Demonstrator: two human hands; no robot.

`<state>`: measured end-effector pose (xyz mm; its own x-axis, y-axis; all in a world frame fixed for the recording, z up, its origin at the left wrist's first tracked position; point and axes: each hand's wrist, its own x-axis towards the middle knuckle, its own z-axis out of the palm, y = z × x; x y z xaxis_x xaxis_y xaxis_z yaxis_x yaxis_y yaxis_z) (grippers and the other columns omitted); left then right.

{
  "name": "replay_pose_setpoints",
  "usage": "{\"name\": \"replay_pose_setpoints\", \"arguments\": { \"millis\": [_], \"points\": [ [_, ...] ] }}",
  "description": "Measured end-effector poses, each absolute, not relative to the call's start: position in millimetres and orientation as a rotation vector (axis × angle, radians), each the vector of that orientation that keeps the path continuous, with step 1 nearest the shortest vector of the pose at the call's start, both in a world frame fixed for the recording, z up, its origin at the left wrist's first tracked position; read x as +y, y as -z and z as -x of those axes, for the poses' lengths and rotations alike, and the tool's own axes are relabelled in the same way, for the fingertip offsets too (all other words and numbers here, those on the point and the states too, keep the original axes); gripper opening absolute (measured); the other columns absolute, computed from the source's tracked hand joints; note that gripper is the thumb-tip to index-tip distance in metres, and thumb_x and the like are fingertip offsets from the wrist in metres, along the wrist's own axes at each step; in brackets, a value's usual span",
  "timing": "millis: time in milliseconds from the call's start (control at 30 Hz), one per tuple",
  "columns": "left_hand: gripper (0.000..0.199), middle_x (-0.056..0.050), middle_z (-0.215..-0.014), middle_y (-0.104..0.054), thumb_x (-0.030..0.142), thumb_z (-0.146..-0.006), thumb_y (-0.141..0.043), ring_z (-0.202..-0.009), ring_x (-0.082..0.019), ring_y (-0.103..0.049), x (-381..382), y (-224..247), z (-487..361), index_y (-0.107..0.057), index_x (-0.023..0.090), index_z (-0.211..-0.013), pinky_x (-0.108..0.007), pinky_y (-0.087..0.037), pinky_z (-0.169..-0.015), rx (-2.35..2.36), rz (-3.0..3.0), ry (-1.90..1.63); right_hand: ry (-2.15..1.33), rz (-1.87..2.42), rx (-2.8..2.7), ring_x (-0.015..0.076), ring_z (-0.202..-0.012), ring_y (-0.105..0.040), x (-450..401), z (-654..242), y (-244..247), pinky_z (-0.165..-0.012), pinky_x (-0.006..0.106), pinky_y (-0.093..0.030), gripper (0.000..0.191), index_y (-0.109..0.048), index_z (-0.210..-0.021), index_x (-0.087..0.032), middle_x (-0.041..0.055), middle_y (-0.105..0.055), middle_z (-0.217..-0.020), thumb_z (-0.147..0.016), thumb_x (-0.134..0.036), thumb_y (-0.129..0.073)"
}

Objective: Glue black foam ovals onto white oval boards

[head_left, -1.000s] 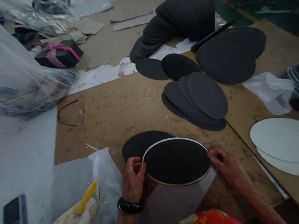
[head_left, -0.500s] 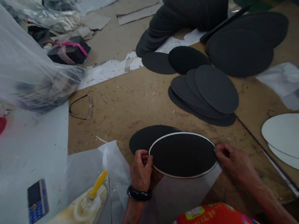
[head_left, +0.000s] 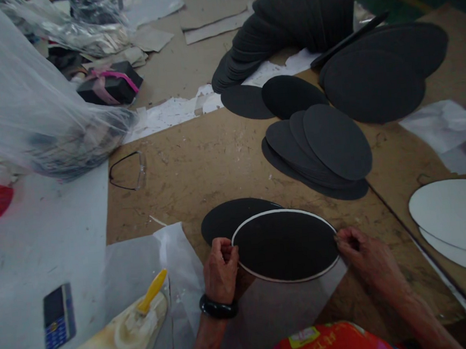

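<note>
Between my two hands is a black oval sheet with a white rim (head_left: 285,248), low over the table in front of me. My left hand (head_left: 221,269) has its fingers closed on the left end of the oval. The right end is pinched by my right hand (head_left: 360,250), thumb and fingers together. Partly under the held piece lies another black oval sheet (head_left: 228,218). A translucent paper sheet (head_left: 275,305) shows below its near edge. A yellow-handled brush (head_left: 153,291) rests in white paste on a board (head_left: 109,340) to my left.
Several dark oval sheets (head_left: 337,142) lie fanned out beyond my hands, with a long leaning row of ovals (head_left: 286,25) behind. White ovals (head_left: 458,216) are at the right. Eyeglasses (head_left: 128,172), a keypad phone (head_left: 59,319) and a clear plastic bag (head_left: 51,119) sit leftward.
The whole view has shifted down slightly. My hands keep the same hold on the white-rimmed oval, and nothing else has visibly moved on the table.
</note>
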<state>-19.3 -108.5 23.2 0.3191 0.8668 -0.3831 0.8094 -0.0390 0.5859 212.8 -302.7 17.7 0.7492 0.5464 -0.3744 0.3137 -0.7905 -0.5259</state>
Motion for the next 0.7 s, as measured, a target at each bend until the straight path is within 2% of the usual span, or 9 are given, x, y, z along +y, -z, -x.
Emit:
{"name": "replay_pose_setpoints", "arguments": {
  "millis": [133,500,700],
  "points": [
    [0.016,0.000,-0.072,-0.062,0.037,-0.077,-0.048,-0.064,-0.016,-0.061,-108,-21,20,-0.050,0.023,-0.085,-0.028,-0.045,-0.060,1.495,-1.872,-0.078,-0.762,2.485,-0.647,0.0175,-0.050,-0.057,-300,-216,-23,-0.050,0.027,-0.040,0.023,-0.058,-0.067,-0.022,0.0010,-0.061,-0.055,-0.064,-0.041,-0.044],
    [0.013,0.000,-0.073,-0.062,0.034,-0.077,-0.048,-0.065,-0.016,-0.061,-109,-24,16,-0.050,0.023,-0.084,-0.028,-0.045,-0.062,1.509,-1.905,-0.043,-0.703,2.496,-0.772,0.0160,-0.053,-0.056,-306,-211,-13,-0.054,0.026,-0.039,0.020,-0.055,-0.069,-0.022,0.0005,-0.060,-0.058,-0.073,-0.037,-0.043],
    [0.010,0.001,-0.071,-0.060,0.032,-0.077,-0.048,-0.063,-0.016,-0.059,-110,-23,17,-0.048,0.023,-0.080,-0.027,-0.044,-0.060,1.510,-1.887,-0.073,-0.751,2.566,-0.746,0.0172,-0.052,-0.056,-301,-211,-16,-0.052,0.027,-0.039,0.022,-0.054,-0.066,-0.023,0.0011,-0.060,-0.056,-0.071,-0.041,-0.042]
  ]
}}
